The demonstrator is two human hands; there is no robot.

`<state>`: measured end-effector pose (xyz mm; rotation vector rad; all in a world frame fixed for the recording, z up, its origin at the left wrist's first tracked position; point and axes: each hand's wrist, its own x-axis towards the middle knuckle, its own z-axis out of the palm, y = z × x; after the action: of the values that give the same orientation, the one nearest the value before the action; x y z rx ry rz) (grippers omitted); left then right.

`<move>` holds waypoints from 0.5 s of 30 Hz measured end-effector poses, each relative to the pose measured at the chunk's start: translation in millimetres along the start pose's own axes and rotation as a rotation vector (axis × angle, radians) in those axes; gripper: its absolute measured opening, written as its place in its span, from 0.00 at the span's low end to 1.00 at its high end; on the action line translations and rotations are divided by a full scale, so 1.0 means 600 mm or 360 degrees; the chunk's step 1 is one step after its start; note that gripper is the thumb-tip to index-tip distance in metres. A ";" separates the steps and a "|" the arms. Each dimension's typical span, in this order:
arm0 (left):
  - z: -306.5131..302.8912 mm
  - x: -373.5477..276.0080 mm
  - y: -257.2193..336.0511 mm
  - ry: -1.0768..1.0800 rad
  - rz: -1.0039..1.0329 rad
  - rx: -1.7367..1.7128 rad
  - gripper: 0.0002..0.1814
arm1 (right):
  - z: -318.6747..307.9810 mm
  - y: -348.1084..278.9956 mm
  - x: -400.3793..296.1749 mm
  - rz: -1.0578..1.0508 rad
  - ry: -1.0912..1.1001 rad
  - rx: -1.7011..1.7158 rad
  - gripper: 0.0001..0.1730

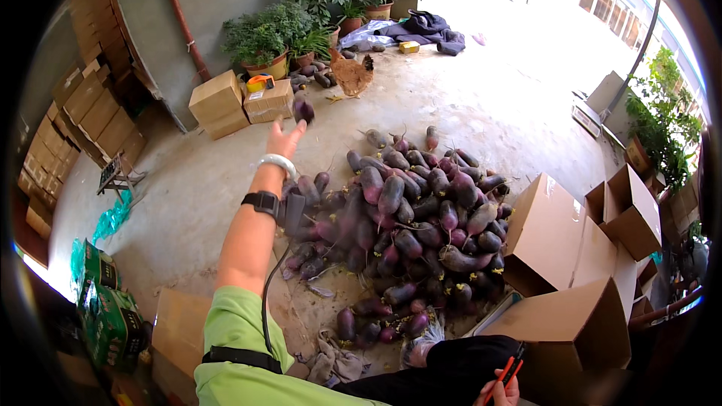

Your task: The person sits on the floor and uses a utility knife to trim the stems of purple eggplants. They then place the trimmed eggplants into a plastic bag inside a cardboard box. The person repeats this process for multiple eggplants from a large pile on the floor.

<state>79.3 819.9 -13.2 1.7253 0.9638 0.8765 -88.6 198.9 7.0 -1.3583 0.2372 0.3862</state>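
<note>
My left hand [285, 138] is stretched out ahead with its fingers apart. Just beyond the fingertips a blurred dark purple radish [303, 111] is in the air, apart from the hand. At the bottom right my right hand [499, 392] is closed around red-and-black handled cutters [512, 369], held over my dark-trousered knee. A large heap of dark purple radishes [406, 208] with thin roots and some yellow sprouts lies on the concrete floor before me. A grey cloth [335, 358] lies by my foot.
A brown hen [352, 73] stands near potted plants [268, 34] and more radishes. Two closed cartons [217, 104] sit at the wall, with a tape dispenser on one. Open cardboard boxes [547, 237] crowd the right; green packages [107, 310] stand at left.
</note>
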 end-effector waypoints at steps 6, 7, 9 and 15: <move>0.040 -0.121 -0.094 -0.0235 0.0318 0.0099 0.29 | -0.018 0.022 -0.002 -0.0024 0.0092 0.0057 0.17; 0.059 -0.177 -0.110 -0.0408 0.0216 -0.0010 0.25 | -0.024 0.026 -0.001 -0.0057 0.0146 0.0067 0.15; 0.062 -0.282 -0.163 -0.0705 0.0041 -0.0071 0.19 | -0.028 0.022 0.002 -0.0057 0.0086 0.0034 0.14; 0.045 -0.550 -0.263 -0.1390 -0.0468 -0.0158 0.14 | -0.024 0.002 0.000 0.0027 0.0072 0.0062 0.15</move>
<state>-74.9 554.9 -214.4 1.5825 0.5326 -0.0552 -88.2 185.3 3.1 -1.3284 0.2926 0.3632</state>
